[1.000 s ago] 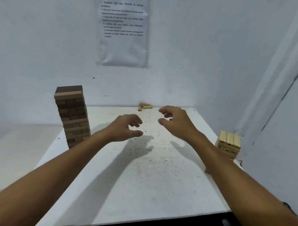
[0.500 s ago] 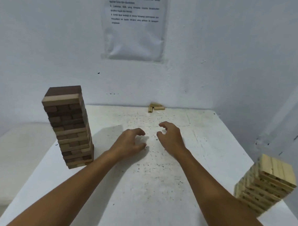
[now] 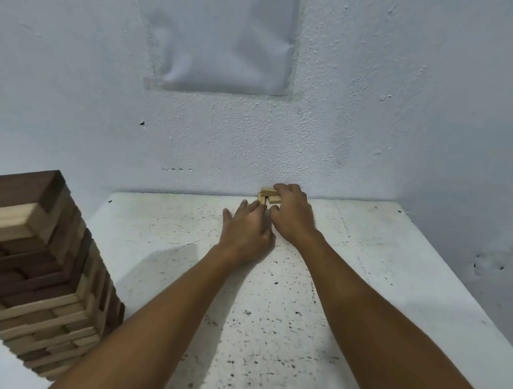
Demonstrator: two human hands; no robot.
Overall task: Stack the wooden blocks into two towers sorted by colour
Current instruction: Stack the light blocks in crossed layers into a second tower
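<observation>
While my right hand [image 3: 291,215] curls over the small pile of pale blocks [image 3: 269,195] at the far edge of the table [image 3: 393,259], its fingers arch across the top of the pile and the thumb tucks in on the near side. I cannot tell for sure whether that hand truly grips a block or only rests on the pile, since my own knuckles hide the contact. My left hand [image 3: 246,229] lies just beside it, palm down, fingers fairly straight and stretched forward, with the fingertips [image 3: 255,204] touching or almost touching the near left side of the same pile. It holds nothing that I can see.

The loose pale blocks sit right against the wall [image 3: 370,125], a few of them lying flat and crossed over one another, partly covered by my right hand. Both my forearms reach straight across the white, dark-speckled tabletop toward them.

Well apart from my hands, at the near left of the table, stands the tall tower [image 3: 40,273], built of mixed dark brown and light layers, with a dark layer on top and a pale one under it. On the wall above the pile hangs a printed sheet of paper [image 3: 223,40].
</observation>
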